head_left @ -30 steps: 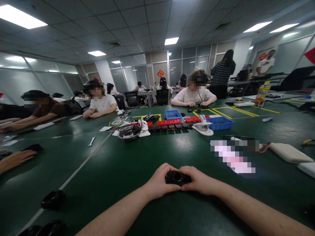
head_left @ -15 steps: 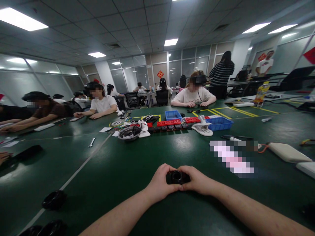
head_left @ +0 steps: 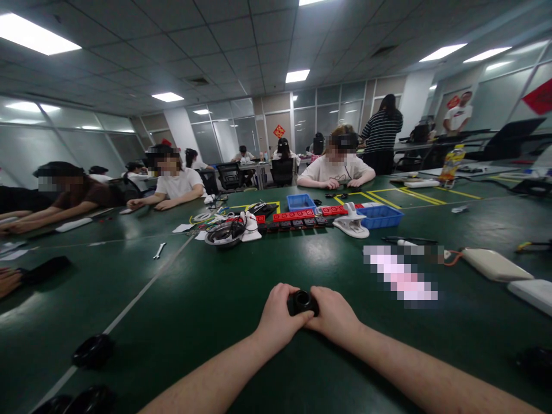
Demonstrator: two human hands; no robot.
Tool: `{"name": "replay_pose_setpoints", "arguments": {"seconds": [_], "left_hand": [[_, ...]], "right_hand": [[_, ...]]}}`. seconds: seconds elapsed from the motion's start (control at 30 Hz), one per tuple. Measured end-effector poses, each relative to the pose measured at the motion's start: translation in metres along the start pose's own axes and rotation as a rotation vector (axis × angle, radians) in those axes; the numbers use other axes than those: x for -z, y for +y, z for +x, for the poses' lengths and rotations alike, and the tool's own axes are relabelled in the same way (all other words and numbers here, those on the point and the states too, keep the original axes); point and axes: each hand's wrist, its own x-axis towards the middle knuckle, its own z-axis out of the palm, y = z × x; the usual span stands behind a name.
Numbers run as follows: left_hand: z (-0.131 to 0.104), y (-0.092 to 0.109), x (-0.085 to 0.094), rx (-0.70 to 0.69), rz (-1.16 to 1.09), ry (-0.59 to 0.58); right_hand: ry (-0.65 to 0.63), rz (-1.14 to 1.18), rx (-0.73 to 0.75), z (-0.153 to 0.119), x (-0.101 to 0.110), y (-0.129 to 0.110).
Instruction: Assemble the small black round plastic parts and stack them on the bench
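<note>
A small black part with a round, ring-shaped opening on top [head_left: 303, 298] is between my hands, just above or on the green table; which of the two I cannot tell. My left hand [head_left: 279, 315] grips its left side, thumb across the near face. From the right, my right hand [head_left: 333, 313] closes on the same part, its fingers partly hidden behind it. Both thumbs meet close together at the front. Several black rounded parts lie at the lower left, one of them a ring-like piece [head_left: 92, 351].
Ahead are red and black socket blocks [head_left: 293, 215], a white clip stand [head_left: 351, 221], blue bins [head_left: 379, 216] and a coiled cable [head_left: 226, 233]. A wrench [head_left: 159, 250] lies left. A pale power bank [head_left: 495, 264] sits right. Co-workers sit around the table [head_left: 207, 322].
My right hand has turned and wrapped further around the black part, covering its right side. The part has shifted slightly left and up in view, as the view itself shifts a little.
</note>
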Motion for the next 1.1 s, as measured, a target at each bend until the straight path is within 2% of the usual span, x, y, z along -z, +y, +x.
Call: {"name": "replay_pose_setpoints", "arguments": {"seconds": [0.43, 0.57, 0.77, 1.1], "left_hand": [[0.003, 0.0, 0.016, -0.094, -0.047, -0.205], [0.002, 0.0, 0.018, -0.117, -0.037, -0.236], [0.001, -0.001, 0.018, -0.231, -0.007, -0.223], [0.002, 0.001, 0.018, -0.286, -0.041, -0.238]], "right_hand": [[-0.183, 0.31, 0.239, -0.002, 0.019, 0.017], [-0.207, 0.321, 0.216, -0.001, 0.019, 0.016], [-0.204, 0.324, 0.219, 0.001, 0.017, 0.018], [-0.222, 0.298, 0.222, 0.001, 0.016, 0.02]]}}
